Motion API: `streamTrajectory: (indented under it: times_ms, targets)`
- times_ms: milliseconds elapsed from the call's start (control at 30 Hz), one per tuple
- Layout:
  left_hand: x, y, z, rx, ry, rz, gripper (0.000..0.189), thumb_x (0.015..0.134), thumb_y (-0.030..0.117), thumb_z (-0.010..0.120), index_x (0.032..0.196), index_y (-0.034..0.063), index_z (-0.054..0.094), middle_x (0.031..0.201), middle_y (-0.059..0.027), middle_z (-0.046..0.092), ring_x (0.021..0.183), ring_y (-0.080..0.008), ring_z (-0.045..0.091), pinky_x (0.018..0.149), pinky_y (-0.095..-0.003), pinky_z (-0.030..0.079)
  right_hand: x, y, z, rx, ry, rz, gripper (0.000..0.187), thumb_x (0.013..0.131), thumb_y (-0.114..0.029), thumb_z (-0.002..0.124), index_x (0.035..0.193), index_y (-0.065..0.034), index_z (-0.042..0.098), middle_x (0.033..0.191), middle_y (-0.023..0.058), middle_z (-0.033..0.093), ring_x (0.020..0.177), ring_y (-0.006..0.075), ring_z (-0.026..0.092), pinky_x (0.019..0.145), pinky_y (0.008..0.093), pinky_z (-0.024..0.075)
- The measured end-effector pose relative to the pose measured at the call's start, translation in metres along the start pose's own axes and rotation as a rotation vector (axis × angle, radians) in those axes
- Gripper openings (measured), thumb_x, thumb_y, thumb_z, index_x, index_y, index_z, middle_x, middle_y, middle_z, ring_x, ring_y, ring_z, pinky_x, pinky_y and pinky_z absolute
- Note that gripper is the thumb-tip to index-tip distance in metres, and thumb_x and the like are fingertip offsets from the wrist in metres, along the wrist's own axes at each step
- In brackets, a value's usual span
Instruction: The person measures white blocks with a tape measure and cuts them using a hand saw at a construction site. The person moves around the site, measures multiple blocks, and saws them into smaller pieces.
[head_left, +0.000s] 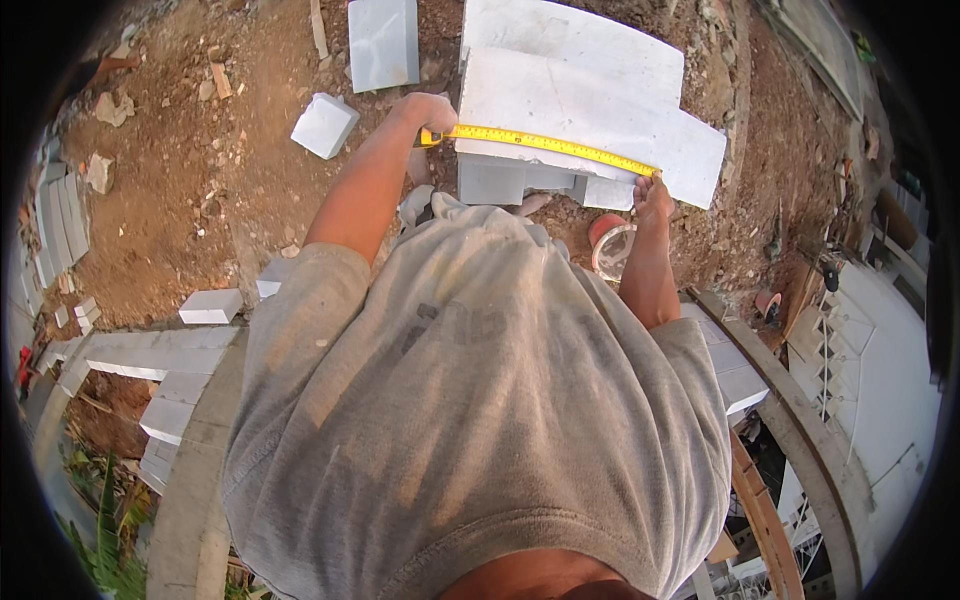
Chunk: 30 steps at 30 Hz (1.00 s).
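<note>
A yellow tape measure (555, 142) is drawn out across a white lightweight concrete block (570, 97), close to the block's near edge. My left hand (431, 114) grips the tape's case at the block's left end. Fingers of my right hand (654, 196) pinch the free end of the blade further right, on the block's near edge. Beneath and behind this block lie other white blocks, one reaching out to the right. Part of the tape's case is hidden by my left hand.
A small cut block (325, 125) and a larger upright block (383, 45) stand on the rubble-strewn soil at left. A reddish bucket (615, 251) sits below my right hand. Low block walls (157, 349) and concrete beams (795, 420) run behind me on both sides.
</note>
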<state>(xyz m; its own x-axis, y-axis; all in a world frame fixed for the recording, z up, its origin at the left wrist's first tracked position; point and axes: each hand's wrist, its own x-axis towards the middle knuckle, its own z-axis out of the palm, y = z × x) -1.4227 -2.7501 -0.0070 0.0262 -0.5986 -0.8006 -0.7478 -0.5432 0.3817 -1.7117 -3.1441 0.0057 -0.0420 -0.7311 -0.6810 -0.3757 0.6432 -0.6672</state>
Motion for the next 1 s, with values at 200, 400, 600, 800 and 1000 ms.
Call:
streamTrajectory:
  times_ms: [200, 400, 600, 800, 1000]
  targets:
    - [-0.003, -0.003, 0.02, -0.069, 0.077, 0.03, 0.034, 0.089, 0.029, 0.059, 0.107, 0.0048, 0.076, 0.103, -0.0196, 0.075, 0.095, -0.0372, 0.072, 0.083, -0.049, 0.057, -0.003, 0.01, -0.011, 0.007, -0.01, 0.0, 0.027, 0.103, -0.026, 0.066, 0.118, -0.0036, 0.065, 0.102, 0.0087, 0.071, 0.093, 0.0221, 0.071, 0.082, 0.0352, 0.0543]
    - [-0.004, 0.008, 0.039, -0.034, 0.047, 0.073, 0.034, 0.09, 0.029, 0.058, 0.107, 0.005, 0.075, 0.104, -0.0199, 0.074, 0.097, -0.0361, 0.071, 0.086, -0.0489, 0.056, 0.007, 0.042, -0.049, 0.045, -0.035, 0.03, 0.02, 0.102, -0.024, 0.066, 0.108, -0.0052, 0.065, 0.094, 0.0067, 0.071, 0.081, 0.0193, 0.071, 0.072, 0.0327, 0.0545]
    - [-0.059, 0.028, 0.062, -0.422, 0.048, 0.118, 0.039, 0.093, 0.041, 0.063, 0.101, 0.0049, 0.075, 0.094, -0.014, 0.075, 0.088, -0.0266, 0.07, 0.08, -0.0432, 0.054, -0.026, 0.069, -0.083, 0.285, -0.091, -0.003, 0.025, 0.101, -0.034, 0.069, 0.11, -0.0112, 0.065, 0.093, 0.001, 0.065, 0.081, 0.0151, 0.065, 0.075, 0.0308, 0.0549]
    - [-0.056, 0.09, -0.022, -0.546, 0.023, -0.013, 0.053, 0.095, 0.053, 0.064, 0.122, 0.0078, 0.068, 0.114, -0.0118, 0.072, 0.105, -0.022, 0.066, 0.091, -0.0371, 0.051, -0.078, 0.005, -0.013, 0.336, -0.428, -0.152, 0.028, 0.102, -0.035, 0.066, 0.114, -0.0096, 0.061, 0.095, 0.0041, 0.065, 0.087, 0.0163, 0.065, 0.078, 0.0329, 0.0557]
    - [-0.011, 0.239, -0.08, -1.411, 0.465, -0.016, 0.065, 0.099, 0.058, 0.059, 0.135, 0.0045, 0.06, 0.129, -0.0158, 0.066, 0.115, -0.0258, 0.065, 0.097, -0.0407, 0.05, -0.142, -0.022, 0.032, 0.683, -0.704, 0.208, 0.027, 0.102, -0.033, 0.058, 0.11, -0.0081, 0.062, 0.095, 0.012, 0.068, 0.097, 0.0294, 0.067, 0.093, 0.0479, 0.0548]
